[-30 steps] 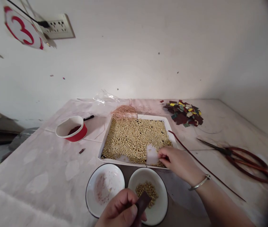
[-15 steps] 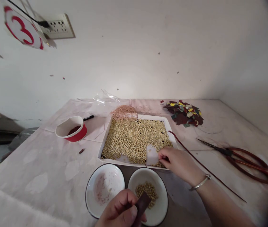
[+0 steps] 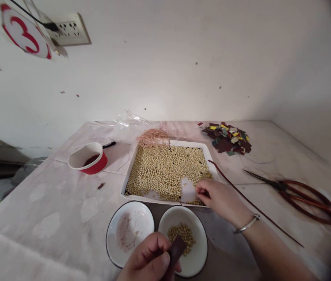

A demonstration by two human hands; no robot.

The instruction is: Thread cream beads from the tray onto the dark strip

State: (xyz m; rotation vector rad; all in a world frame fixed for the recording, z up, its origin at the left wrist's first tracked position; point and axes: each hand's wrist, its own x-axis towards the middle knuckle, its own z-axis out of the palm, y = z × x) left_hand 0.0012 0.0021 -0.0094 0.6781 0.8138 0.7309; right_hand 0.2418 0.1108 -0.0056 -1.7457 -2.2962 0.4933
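A dark brown strip (image 3: pixel 176 249) is pinched between the thumb and fingers of my left hand (image 3: pixel 150 257), over the near edges of two white bowls. The right bowl (image 3: pixel 199 249) holds small tan beads; the left bowl (image 3: pixel 138 218) has reddish residue inside. My right hand (image 3: pixel 216 197), a bangle at its wrist, reaches into the near right corner of a white tray (image 3: pixel 127 171) of pale beads (image 3: pixel 165 168). Its fingertips are pressed together beside a bare patch; anything between them is too small to make out.
Scissors (image 3: pixel 296 195) and a thin dark red rod (image 3: pixel 253 203) lie at the right. Behind are a pile of coloured scraps (image 3: pixel 226 138) and a copper-coloured wire bundle (image 3: pixel 153 138). A red and white cup (image 3: pixel 96 166) and a black pen (image 3: pixel 109 144) are at the left.
The whole view has shifted very slightly. Both hands keep nearly the same poses and places, with the strip still in my left hand.
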